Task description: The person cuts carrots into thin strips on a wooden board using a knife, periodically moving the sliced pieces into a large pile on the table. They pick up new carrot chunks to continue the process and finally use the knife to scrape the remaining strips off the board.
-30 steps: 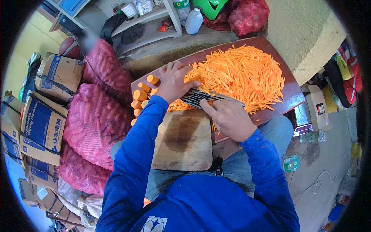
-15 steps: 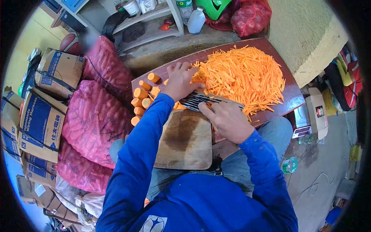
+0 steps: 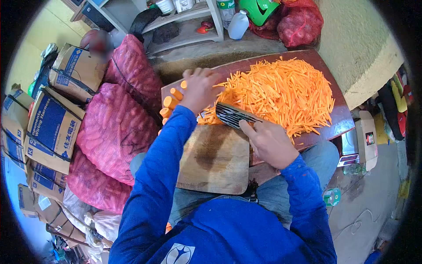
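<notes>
My right hand (image 3: 270, 141) grips a knife (image 3: 235, 115) with a broad, black-and-silver striped blade. Its blade lies just beyond the upper edge of a wooden cutting board (image 3: 213, 160), beside a large heap of carrot strips (image 3: 281, 94). My left hand (image 3: 202, 90) is over the left part of the table, between the strips and several cut carrot chunks (image 3: 170, 102). Its fingers point away from me, slightly apart and bent, with nothing visible in them; the underside of the hand is hidden. The board rests across my lap against the table edge.
The dark red table (image 3: 318, 66) carries the carrots. Pink mesh sacks (image 3: 116, 127) and cardboard boxes (image 3: 55, 127) stand at the left. Behind are a shelf (image 3: 189, 35), a white jug (image 3: 238, 25) and a red net bag (image 3: 301, 26). An open carton (image 3: 365, 141) sits at the right.
My left hand has moved up and left from beside the blade, over the chunks. The knife has turned and now sits apart from that hand. The whole view has shifted slightly.
</notes>
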Action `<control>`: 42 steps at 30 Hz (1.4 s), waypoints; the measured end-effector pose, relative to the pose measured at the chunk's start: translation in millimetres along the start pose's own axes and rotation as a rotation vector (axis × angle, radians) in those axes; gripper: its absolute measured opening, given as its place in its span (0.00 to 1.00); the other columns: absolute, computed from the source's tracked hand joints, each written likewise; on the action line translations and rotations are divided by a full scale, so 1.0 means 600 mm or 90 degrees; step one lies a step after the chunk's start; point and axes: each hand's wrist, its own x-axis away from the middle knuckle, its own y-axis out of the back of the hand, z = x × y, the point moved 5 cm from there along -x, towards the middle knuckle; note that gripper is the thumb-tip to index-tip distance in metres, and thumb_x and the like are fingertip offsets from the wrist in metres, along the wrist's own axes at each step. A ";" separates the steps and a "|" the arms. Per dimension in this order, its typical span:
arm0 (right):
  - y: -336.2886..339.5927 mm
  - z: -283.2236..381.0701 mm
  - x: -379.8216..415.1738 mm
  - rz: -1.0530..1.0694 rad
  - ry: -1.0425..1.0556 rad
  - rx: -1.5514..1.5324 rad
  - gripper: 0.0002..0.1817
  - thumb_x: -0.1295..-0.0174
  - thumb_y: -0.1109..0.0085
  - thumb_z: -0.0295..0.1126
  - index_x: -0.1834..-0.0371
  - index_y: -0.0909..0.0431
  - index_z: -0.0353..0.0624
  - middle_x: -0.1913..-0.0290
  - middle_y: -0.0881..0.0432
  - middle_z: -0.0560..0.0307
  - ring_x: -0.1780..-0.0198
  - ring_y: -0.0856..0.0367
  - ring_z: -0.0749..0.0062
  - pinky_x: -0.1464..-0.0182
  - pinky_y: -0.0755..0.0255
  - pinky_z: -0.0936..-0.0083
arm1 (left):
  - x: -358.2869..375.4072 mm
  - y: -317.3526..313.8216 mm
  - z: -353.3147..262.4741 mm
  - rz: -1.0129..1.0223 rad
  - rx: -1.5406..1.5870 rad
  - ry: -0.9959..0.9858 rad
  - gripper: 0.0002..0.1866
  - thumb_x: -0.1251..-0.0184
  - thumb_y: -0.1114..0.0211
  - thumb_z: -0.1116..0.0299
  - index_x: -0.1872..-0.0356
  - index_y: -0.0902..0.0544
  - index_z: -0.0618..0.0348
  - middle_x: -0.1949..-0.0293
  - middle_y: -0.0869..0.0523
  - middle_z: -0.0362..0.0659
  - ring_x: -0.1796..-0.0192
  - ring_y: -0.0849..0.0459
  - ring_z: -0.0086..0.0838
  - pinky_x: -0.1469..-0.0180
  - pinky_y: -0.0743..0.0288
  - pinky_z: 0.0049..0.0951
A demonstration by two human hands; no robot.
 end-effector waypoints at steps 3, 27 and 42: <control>-0.007 -0.001 0.000 0.065 -0.034 -0.050 0.22 0.35 0.37 0.28 0.38 0.22 0.39 0.62 0.13 0.41 0.60 0.10 0.42 0.60 0.17 0.47 | 0.027 -0.005 0.083 0.242 0.028 0.191 0.20 0.37 0.18 0.53 0.47 0.07 0.49 0.46 0.08 0.43 0.41 0.13 0.45 0.38 0.30 0.53; -0.038 0.009 0.000 0.064 0.010 -0.113 0.16 0.32 0.39 0.30 0.43 0.21 0.40 0.67 0.14 0.41 0.66 0.11 0.40 0.65 0.17 0.44 | 0.109 -0.085 0.098 0.026 0.238 0.195 0.14 0.36 0.32 0.77 0.50 0.10 0.65 0.57 0.09 0.59 0.51 0.10 0.57 0.47 0.16 0.50; -0.010 0.031 -0.009 -0.030 0.051 0.113 0.20 0.35 0.37 0.29 0.40 0.20 0.37 0.63 0.13 0.49 0.59 0.10 0.53 0.58 0.16 0.59 | 0.298 0.097 -0.094 0.079 0.233 0.362 0.09 0.34 0.26 0.74 0.54 0.07 0.63 0.64 0.11 0.52 0.59 0.10 0.46 0.55 0.17 0.45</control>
